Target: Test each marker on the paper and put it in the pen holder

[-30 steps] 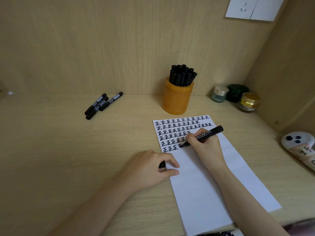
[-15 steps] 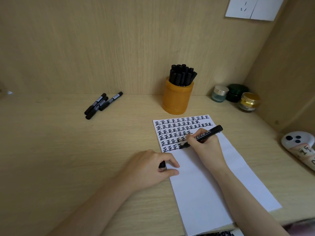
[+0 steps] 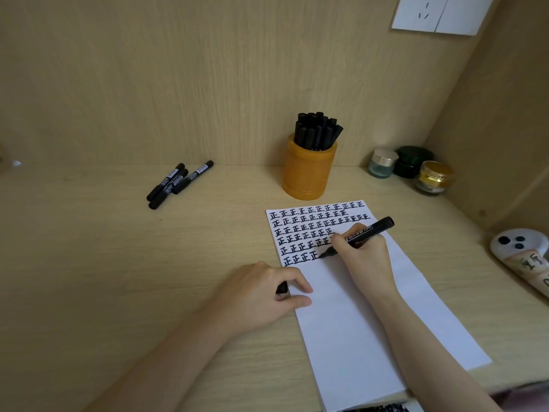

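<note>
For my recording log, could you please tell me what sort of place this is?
Most likely a home or dorm study desk set in a wooden alcove: a wall socket above, a pen holder full of markers, and cosmetic jars in the corner.

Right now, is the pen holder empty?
No, the orange pen holder is packed with black markers standing in it.

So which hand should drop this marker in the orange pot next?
Probably the right hand: it grips the marker, with the pen holder just ahead of it. The left hand holds only what looks like the cap and rests at the edge of the paper.
</note>
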### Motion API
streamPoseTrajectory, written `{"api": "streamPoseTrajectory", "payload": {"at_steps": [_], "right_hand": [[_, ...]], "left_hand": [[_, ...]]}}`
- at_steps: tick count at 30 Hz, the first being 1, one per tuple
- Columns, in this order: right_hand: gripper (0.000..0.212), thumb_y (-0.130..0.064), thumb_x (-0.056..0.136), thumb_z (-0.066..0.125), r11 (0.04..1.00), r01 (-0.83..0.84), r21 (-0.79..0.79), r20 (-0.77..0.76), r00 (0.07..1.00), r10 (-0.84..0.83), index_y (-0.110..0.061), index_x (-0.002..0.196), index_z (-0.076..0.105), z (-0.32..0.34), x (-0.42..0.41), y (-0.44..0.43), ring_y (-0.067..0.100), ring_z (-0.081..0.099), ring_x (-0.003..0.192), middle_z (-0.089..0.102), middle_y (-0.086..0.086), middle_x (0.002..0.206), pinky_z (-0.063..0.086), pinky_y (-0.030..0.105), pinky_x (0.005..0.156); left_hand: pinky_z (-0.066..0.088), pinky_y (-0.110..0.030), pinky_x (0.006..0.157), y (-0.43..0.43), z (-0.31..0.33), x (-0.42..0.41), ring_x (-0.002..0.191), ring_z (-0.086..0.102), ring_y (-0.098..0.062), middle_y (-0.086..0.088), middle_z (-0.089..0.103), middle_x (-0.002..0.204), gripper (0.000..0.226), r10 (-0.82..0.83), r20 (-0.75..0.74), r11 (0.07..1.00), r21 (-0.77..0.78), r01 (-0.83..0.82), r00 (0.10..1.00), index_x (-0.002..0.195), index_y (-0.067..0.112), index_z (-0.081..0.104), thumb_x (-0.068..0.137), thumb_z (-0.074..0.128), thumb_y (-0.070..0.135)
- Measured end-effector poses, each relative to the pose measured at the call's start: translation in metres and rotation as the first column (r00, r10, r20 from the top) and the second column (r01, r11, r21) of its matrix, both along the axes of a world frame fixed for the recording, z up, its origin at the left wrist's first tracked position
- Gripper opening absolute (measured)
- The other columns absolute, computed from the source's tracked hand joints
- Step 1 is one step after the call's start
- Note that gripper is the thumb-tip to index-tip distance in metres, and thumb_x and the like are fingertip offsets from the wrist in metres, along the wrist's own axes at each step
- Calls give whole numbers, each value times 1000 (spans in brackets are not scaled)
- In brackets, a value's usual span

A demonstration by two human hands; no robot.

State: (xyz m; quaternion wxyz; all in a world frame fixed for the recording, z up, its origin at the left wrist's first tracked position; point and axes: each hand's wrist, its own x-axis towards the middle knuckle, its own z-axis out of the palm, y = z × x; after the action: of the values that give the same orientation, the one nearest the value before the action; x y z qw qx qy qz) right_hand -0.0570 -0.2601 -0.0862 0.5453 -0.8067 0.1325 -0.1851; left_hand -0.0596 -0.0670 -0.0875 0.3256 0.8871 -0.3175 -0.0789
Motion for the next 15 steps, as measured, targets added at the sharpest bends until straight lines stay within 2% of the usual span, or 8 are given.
{"api": "streamPoseTrajectory", "payload": {"at_steps": [4, 6, 8, 11, 14, 15], "right_hand": [[23, -8, 84, 62, 1000, 6, -11, 2, 1000, -6, 8, 72, 53, -1, 1, 0, 5, 39, 48, 51, 1, 56, 31, 13, 45], [22, -9, 84, 63, 1000, 3, -9, 4, 1000, -3, 6, 71, 53, 0, 1, 0, 5, 40, 48, 52, 2, 57, 31, 13, 45], [20, -10, 84, 64, 1000, 7, 21, 4, 1000, -7, -1, 69, 55, 0, 1, 0, 2, 41, 46, 51, -5, 53, 32, 12, 46], [24, -15, 87, 66, 976, -8, 218, 42, 999, -1, -14, 67, 53, 2, 0, -2, 3, 39, 46, 45, -10, 48, 33, 17, 52], [31, -27, 92, 62, 925, -33, 380, 72, 997, 5, -15, 65, 51, 9, -3, -2, 9, 35, 45, 41, -3, 49, 30, 16, 46], [32, -28, 93, 60, 908, -35, 418, 74, 997, 4, -15, 65, 52, 11, -3, -1, 9, 35, 44, 41, -3, 48, 30, 15, 44]], "left_hand": [[30, -12, 55, 0, 0, 0, 51, 47, 1, 26, 48, 47, 17, -8, 17, 1000, 8, 8, 1000, 96, 40, 66, 81, 64, 49], [29, -12, 55, 0, 0, 0, 52, 48, 3, 28, 48, 48, 17, -19, 22, 1000, 12, 19, 1000, 96, 40, 66, 82, 64, 49], [30, -12, 55, 1, -1, 0, 51, 48, 2, 21, 48, 46, 17, -26, 28, 1000, -3, 26, 999, 96, 39, 66, 82, 63, 48], [37, -21, 56, 2, -2, 0, 52, 48, -9, 8, 47, 50, 17, -39, 65, 996, -83, 44, 997, 100, 36, 62, 91, 51, 45], [41, -36, 69, 4, -2, -1, 63, 48, -20, -4, 55, 73, 33, -25, -21, 971, -240, 19, 999, 110, 40, 51, 93, 24, 45], [42, -40, 72, 4, -2, 0, 68, 48, -23, -1, 54, 78, 35, -25, -52, 963, -271, 11, 998, 113, 41, 47, 91, 21, 46]]}}
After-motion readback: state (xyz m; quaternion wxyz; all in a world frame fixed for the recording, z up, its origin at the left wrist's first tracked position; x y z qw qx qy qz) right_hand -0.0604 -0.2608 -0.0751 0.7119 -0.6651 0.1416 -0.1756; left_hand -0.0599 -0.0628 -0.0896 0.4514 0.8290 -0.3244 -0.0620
